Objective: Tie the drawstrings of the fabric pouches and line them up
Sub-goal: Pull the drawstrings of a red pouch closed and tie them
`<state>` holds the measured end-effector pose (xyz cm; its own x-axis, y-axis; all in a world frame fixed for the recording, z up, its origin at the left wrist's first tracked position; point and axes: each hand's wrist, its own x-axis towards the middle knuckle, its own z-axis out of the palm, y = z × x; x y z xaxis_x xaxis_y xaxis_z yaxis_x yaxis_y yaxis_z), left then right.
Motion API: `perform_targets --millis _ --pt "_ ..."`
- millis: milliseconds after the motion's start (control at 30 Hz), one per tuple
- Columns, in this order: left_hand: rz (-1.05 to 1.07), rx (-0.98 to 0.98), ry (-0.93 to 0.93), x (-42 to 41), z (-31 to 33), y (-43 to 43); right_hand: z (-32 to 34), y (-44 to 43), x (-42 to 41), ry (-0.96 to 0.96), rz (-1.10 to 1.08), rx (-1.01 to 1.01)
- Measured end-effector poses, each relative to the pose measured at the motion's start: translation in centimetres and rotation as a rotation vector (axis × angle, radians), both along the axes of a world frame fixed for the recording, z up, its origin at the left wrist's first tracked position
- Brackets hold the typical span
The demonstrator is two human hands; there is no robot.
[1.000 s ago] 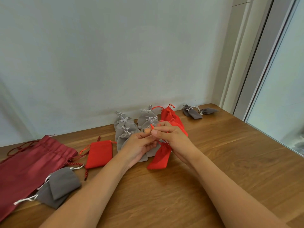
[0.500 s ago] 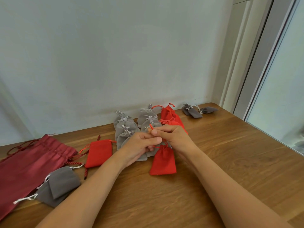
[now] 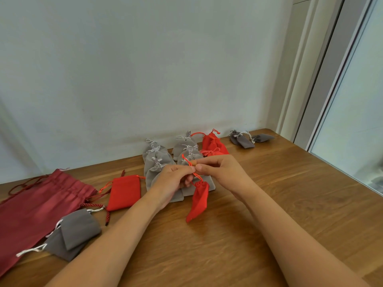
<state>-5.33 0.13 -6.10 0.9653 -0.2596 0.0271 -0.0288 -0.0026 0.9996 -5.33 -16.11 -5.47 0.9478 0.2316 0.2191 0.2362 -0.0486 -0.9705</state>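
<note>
A small red pouch [image 3: 199, 199] hangs by its red drawstring [image 3: 187, 161] just above the wooden table [image 3: 279, 193], twisted narrow with its bottom corner near the wood. My left hand [image 3: 174, 183] and my right hand [image 3: 219, 168] meet above it, and each pinches the string between thumb and fingertips. Behind my hands, two rows of tied light grey pouches [image 3: 157, 160] and a short row of tied red pouches [image 3: 213, 143] run toward the wall. An untied red pouch [image 3: 124, 192] lies flat to the left.
A large dark red drawstring bag [image 3: 35, 208] covers the table's left end. Two dark grey pouches [image 3: 74, 233] lie stacked near it at the front left. More dark grey pouches [image 3: 244, 138] sit at the far right by the wall. A window frame stands right.
The hanging red pouch has turned from facing flat to twisted and narrow, and it swings slightly right. My hands have stayed together on the drawstring with small finger shifts.
</note>
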Motion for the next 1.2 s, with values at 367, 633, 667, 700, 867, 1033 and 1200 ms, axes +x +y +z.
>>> perform_targets --millis 367,633,667,700,867,1033,1200 --pt "0.031 -0.310 0.129 0.6 0.2 0.4 0.7 0.6 -0.7 -0.215 -0.091 0.028" --pt "-0.003 -0.311 0.124 0.5 0.1 0.4 1.0 -0.1 -0.6 -0.160 -0.109 -0.040" --pt "-0.011 -0.304 0.115 0.4 0.2 0.4 1.0 -0.3 -0.5 -0.132 -0.104 -0.077" --pt "-0.019 -0.301 0.105 0.4 0.2 0.4 0.9 -0.3 -0.5 -0.102 -0.075 -0.110" --pt "-0.014 -0.288 0.037 0.4 -0.1 0.4 0.2 -0.2 -0.5 -0.093 -0.059 -0.219" --pt "0.184 -0.036 -0.117 0.6 -0.6 0.2 -0.2 -0.3 -0.1 -0.046 -0.112 -0.162" --pt "0.115 -0.045 -0.118 0.5 -0.6 0.4 -0.6 -0.3 0.0 0.079 -0.059 -0.044"
